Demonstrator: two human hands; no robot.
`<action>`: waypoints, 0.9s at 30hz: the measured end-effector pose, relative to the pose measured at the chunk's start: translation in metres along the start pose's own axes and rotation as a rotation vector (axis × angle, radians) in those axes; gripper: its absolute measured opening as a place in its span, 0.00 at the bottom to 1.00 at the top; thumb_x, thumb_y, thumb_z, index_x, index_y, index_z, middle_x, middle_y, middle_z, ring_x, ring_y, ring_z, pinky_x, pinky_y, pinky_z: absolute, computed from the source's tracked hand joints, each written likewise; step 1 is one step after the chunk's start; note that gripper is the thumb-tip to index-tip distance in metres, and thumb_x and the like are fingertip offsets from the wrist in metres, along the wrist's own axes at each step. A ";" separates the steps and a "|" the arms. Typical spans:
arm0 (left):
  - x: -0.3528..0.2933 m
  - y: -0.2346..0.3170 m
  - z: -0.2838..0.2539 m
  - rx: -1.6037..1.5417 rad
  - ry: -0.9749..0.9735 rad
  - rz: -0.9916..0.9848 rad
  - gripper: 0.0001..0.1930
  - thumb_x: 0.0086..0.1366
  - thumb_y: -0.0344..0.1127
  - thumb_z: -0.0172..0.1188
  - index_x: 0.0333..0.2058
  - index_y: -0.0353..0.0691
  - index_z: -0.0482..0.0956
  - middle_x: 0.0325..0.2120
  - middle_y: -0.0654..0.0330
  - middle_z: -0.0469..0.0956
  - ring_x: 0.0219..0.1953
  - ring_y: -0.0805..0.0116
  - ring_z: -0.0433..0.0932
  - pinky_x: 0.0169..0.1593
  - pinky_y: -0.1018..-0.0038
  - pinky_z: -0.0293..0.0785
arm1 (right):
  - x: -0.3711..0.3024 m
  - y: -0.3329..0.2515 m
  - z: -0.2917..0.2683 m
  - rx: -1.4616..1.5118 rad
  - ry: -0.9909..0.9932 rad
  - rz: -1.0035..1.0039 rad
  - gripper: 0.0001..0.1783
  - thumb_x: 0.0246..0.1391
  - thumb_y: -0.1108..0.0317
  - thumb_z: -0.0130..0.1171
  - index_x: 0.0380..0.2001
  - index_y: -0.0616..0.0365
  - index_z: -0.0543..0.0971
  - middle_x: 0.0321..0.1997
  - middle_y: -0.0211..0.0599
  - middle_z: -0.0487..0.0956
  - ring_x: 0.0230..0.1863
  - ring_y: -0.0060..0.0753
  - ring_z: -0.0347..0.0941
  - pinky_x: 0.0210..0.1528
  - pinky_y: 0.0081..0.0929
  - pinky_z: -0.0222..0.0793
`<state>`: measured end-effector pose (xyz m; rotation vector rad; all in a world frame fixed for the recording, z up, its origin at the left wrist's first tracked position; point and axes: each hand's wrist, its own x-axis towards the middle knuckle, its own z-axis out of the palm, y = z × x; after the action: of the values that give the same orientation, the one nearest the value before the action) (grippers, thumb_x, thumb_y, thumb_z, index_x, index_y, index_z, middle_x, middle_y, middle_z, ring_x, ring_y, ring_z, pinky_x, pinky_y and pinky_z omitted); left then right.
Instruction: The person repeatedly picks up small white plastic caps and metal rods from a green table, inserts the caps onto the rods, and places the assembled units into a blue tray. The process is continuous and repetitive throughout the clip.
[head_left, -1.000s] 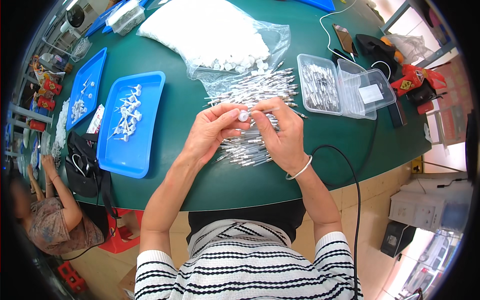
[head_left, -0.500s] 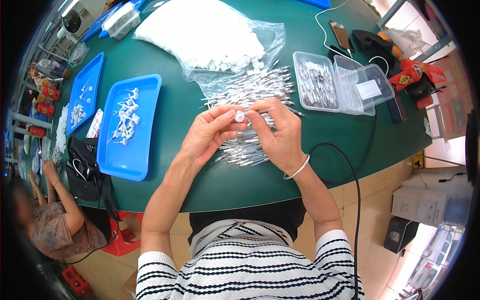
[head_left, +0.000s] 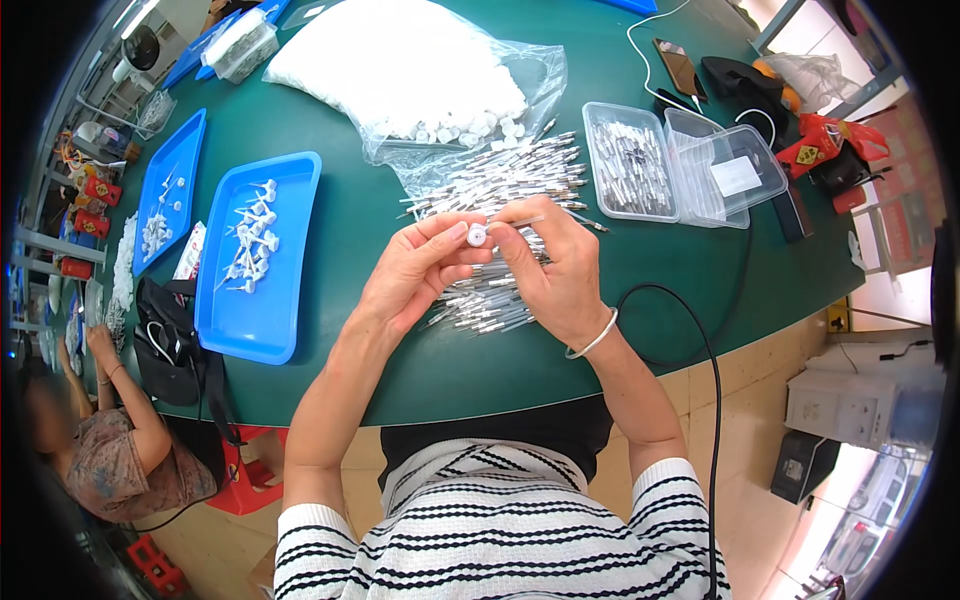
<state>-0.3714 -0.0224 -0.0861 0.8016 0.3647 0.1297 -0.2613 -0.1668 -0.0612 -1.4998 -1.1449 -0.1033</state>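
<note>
My left hand (head_left: 425, 265) pinches a small round white plastic cap (head_left: 477, 236) between thumb and fingers. Right beside it, my right hand (head_left: 553, 265) is closed on a thin pale rod (head_left: 528, 221), its end close to the cap; whether the two touch is hard to make out. Beneath and beyond both hands spreads a loose pile of thin metal-and-white rods (head_left: 510, 175). Behind the pile, a clear plastic bag (head_left: 545, 75) full of white caps (head_left: 470, 130) lies spilled open toward me.
To the left, a blue tray (head_left: 262, 335) holds several caps with rods attached; a second blue tray (head_left: 192, 135) lies beyond. A clear box (head_left: 630, 165) of rods, a phone (head_left: 680, 70) and a black cable (head_left: 718, 400) are at the right. Another person (head_left: 130, 440) works at far left.
Hardly anything differs: both hands keep the cap and rod at nearly the same spot. The whole view has shifted very slightly.
</note>
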 end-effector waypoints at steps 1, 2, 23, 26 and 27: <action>0.000 0.000 0.000 0.001 -0.004 0.004 0.13 0.66 0.32 0.56 0.46 0.31 0.77 0.36 0.55 0.81 0.37 0.69 0.83 0.37 0.82 0.81 | 0.000 0.000 0.000 -0.006 -0.001 -0.001 0.06 0.54 0.69 0.61 0.32 0.58 0.77 0.27 0.37 0.77 0.28 0.37 0.75 0.29 0.29 0.69; 0.000 0.000 -0.001 0.002 -0.008 0.008 0.13 0.67 0.32 0.56 0.46 0.31 0.77 0.36 0.55 0.81 0.37 0.69 0.83 0.37 0.82 0.81 | 0.000 0.000 0.000 -0.012 -0.001 -0.002 0.06 0.54 0.68 0.61 0.32 0.58 0.77 0.27 0.37 0.77 0.28 0.37 0.75 0.29 0.29 0.69; -0.003 0.004 0.006 0.195 0.055 0.080 0.11 0.66 0.31 0.57 0.44 0.31 0.79 0.37 0.55 0.81 0.36 0.70 0.83 0.36 0.82 0.80 | 0.005 0.003 -0.009 -0.030 -0.114 -0.010 0.04 0.52 0.72 0.60 0.31 0.59 0.76 0.28 0.38 0.76 0.28 0.40 0.74 0.30 0.31 0.68; -0.003 0.004 0.006 0.207 0.057 0.082 0.11 0.66 0.31 0.57 0.44 0.31 0.79 0.37 0.55 0.81 0.36 0.70 0.83 0.36 0.82 0.80 | 0.005 0.003 -0.009 -0.046 -0.119 -0.027 0.04 0.52 0.73 0.60 0.31 0.59 0.76 0.28 0.38 0.76 0.28 0.40 0.74 0.30 0.31 0.68; -0.003 0.004 0.006 0.209 0.056 0.084 0.11 0.66 0.31 0.57 0.44 0.32 0.79 0.37 0.55 0.81 0.35 0.70 0.83 0.36 0.82 0.80 | 0.005 0.004 -0.009 -0.051 -0.119 -0.035 0.04 0.52 0.73 0.60 0.31 0.59 0.76 0.28 0.38 0.76 0.29 0.40 0.74 0.30 0.32 0.68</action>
<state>-0.3716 -0.0237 -0.0787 1.0223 0.4022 0.1950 -0.2516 -0.1708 -0.0577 -1.5476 -1.2722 -0.0688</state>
